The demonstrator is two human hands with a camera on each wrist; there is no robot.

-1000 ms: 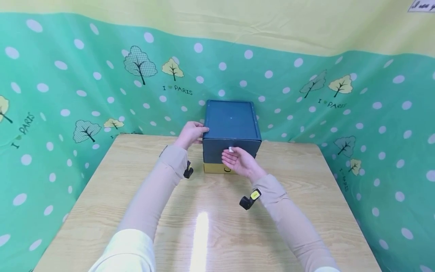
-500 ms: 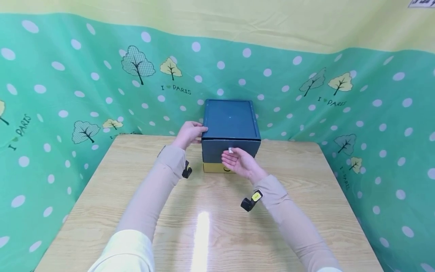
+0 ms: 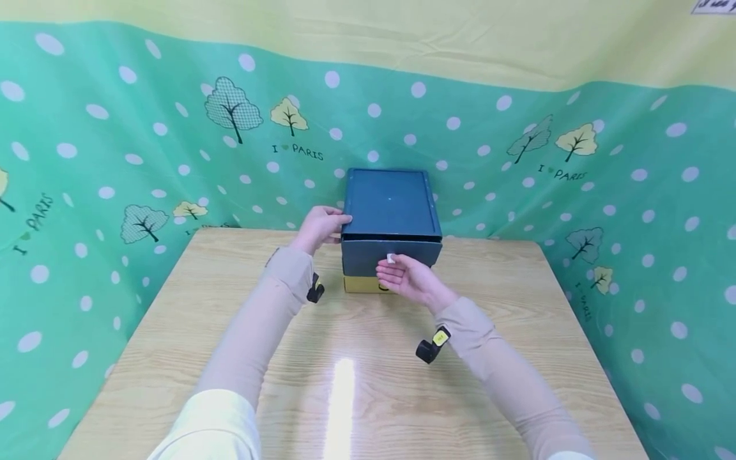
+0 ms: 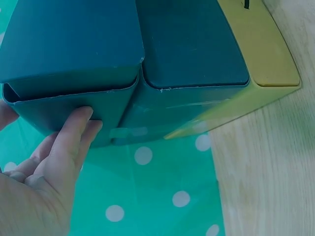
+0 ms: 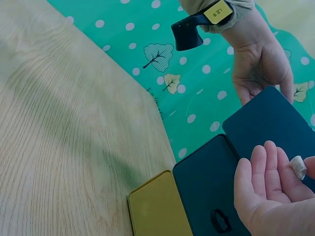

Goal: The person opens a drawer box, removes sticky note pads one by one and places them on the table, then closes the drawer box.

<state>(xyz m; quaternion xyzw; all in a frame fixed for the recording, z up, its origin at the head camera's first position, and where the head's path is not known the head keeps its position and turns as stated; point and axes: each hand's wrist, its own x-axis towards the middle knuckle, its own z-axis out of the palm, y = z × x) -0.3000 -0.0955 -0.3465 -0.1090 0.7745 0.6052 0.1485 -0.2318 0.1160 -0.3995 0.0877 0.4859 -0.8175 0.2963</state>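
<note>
A dark blue drawer box (image 3: 391, 201) stands at the back of the table, with a yellow bottom drawer (image 3: 359, 284) low down. My left hand (image 3: 318, 229) holds its left side near the front, thumb over the top edge, fingers against the side wall. In front, my right hand (image 3: 408, 279) pinches a small white pull tab (image 5: 298, 167) between thumb and index finger, the other fingers extended. The top drawer's front (image 3: 359, 255) sits slightly forward, a narrow dark gap above it. Below it, in the right wrist view, the middle drawer (image 5: 204, 172) has a black loop pull (image 5: 220, 221).
The box stands on a light wood table (image 3: 230, 287). Close behind it hangs a green and yellow curtain (image 3: 483, 140) with dots and trees. A black wrist camera (image 3: 431, 348) is strapped on my right sleeve.
The top drawer's front has come slightly forward and the dark gap above it has widened. My right hand has moved slightly toward me with the tab. My left hand stays on the box.
</note>
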